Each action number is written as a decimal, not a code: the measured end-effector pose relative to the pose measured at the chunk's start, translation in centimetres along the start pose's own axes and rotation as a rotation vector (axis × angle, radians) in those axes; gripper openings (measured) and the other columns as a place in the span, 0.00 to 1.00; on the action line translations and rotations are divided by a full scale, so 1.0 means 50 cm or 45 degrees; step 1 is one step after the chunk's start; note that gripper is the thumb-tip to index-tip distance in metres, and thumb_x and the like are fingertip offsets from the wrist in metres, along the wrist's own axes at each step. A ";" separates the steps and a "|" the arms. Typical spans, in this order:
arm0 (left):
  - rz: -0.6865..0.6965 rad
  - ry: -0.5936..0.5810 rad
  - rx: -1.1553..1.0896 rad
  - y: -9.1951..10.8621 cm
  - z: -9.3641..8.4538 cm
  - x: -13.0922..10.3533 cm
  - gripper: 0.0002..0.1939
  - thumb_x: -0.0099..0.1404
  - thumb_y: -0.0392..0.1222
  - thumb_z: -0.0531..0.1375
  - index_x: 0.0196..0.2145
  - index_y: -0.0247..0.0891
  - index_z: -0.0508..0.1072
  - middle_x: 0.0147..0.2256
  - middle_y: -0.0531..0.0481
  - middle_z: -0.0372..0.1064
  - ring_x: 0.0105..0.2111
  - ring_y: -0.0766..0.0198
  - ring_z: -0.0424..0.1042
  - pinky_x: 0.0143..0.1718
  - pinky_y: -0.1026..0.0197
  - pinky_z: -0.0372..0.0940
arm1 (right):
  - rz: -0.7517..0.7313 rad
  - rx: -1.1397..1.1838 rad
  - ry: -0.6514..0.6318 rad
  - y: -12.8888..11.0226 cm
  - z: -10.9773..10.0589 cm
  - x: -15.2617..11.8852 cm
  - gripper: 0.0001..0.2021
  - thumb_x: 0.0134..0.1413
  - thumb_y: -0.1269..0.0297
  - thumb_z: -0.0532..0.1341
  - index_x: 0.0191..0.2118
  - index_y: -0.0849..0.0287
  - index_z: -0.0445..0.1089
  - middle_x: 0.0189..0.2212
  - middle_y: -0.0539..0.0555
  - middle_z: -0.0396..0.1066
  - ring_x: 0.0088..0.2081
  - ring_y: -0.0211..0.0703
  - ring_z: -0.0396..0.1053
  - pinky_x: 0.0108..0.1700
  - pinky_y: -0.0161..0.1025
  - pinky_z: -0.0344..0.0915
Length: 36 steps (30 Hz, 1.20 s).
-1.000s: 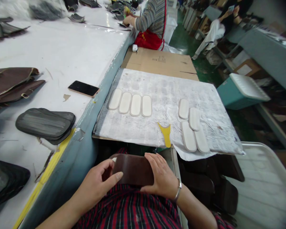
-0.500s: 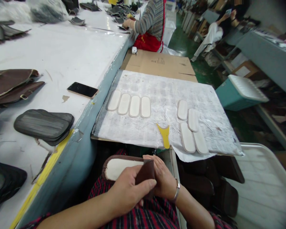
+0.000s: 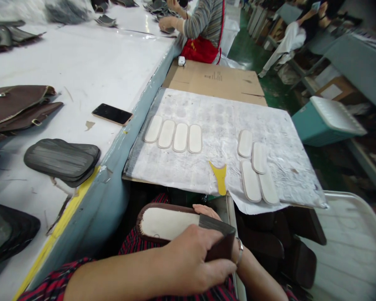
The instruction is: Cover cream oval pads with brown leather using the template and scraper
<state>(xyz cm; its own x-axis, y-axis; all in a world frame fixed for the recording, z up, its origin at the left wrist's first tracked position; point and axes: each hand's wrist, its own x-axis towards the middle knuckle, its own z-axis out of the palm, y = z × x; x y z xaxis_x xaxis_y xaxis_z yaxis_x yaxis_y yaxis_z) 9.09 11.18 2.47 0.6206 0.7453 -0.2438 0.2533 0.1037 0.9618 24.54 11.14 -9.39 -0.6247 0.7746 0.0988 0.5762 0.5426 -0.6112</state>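
A brown leather piece (image 3: 217, 240) with a dark grey inner face is pinched between the thumb and fingers of my left hand (image 3: 194, 259). Under it lies a white oval pad (image 3: 167, 222) with a brown gathered edge, above my lap. My right hand (image 3: 208, 211) is mostly hidden behind the leather; its fingertips show along the far edge of the piece, supporting it from behind. Beyond my hands, several white oval pads (image 3: 181, 137) and a yellow Y-shaped tool (image 3: 219, 177) rest on a white-covered board (image 3: 207, 108).
Left table (image 3: 81, 71) holds a phone (image 3: 112, 114), stacked grey soles (image 3: 62, 159) and a brown leather item (image 3: 15, 106). Dark pieces (image 3: 260, 242) lie right of my lap beside a pale tray (image 3: 347, 251). A person (image 3: 203, 25) works at the far end; another sits behind.
My left hand has moved right across the pad with the leather flap, showing more of the flap's grey face and of the white pad. The view has shifted slightly.
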 end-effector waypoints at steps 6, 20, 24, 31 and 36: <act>-0.761 0.416 -0.122 -0.097 -0.092 -0.145 0.17 0.57 0.53 0.54 0.37 0.36 0.68 0.15 0.59 0.59 0.13 0.69 0.59 0.15 0.68 0.57 | 0.082 0.016 -0.169 -0.026 -0.026 0.007 0.52 0.31 0.41 0.64 0.59 0.68 0.45 0.55 0.66 0.54 0.56 0.57 0.51 0.57 0.55 0.50; -0.831 0.627 0.186 -0.231 -0.126 -0.181 0.20 0.55 0.58 0.54 0.20 0.38 0.61 0.12 0.59 0.56 0.13 0.69 0.60 0.15 0.69 0.56 | 0.083 -0.136 -0.277 -0.043 -0.039 0.033 0.46 0.35 0.41 0.62 0.58 0.65 0.52 0.52 0.63 0.58 0.53 0.54 0.55 0.59 0.55 0.44; -0.823 0.649 0.151 -0.231 -0.127 -0.182 0.20 0.56 0.58 0.54 0.21 0.38 0.61 0.13 0.59 0.56 0.13 0.69 0.60 0.15 0.69 0.56 | 0.082 -0.145 -0.289 -0.055 -0.037 0.048 0.45 0.34 0.42 0.63 0.58 0.63 0.53 0.52 0.62 0.59 0.53 0.54 0.56 0.59 0.56 0.44; -0.851 0.670 0.048 -0.225 -0.126 -0.178 0.19 0.56 0.58 0.53 0.21 0.38 0.60 0.15 0.59 0.58 0.13 0.69 0.61 0.14 0.68 0.58 | 0.107 -0.185 -0.179 -0.083 -0.018 0.063 0.40 0.37 0.45 0.62 0.55 0.65 0.57 0.51 0.63 0.60 0.52 0.55 0.56 0.59 0.57 0.44; -0.805 0.646 0.094 -0.219 -0.130 -0.179 0.19 0.56 0.57 0.53 0.21 0.38 0.60 0.15 0.58 0.59 0.14 0.69 0.61 0.14 0.69 0.57 | 0.106 -0.199 -0.214 -0.090 -0.019 0.065 0.39 0.37 0.49 0.63 0.55 0.65 0.56 0.52 0.63 0.59 0.53 0.55 0.55 0.59 0.56 0.43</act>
<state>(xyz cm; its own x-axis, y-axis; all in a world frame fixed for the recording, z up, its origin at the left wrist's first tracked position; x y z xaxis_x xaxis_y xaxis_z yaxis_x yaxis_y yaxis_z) -4.06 7.66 -5.08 -0.0637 0.7699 -0.6349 0.5026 0.5744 0.6461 20.44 11.55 -5.58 -0.6432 0.7607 -0.0871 0.6956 0.5330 -0.4818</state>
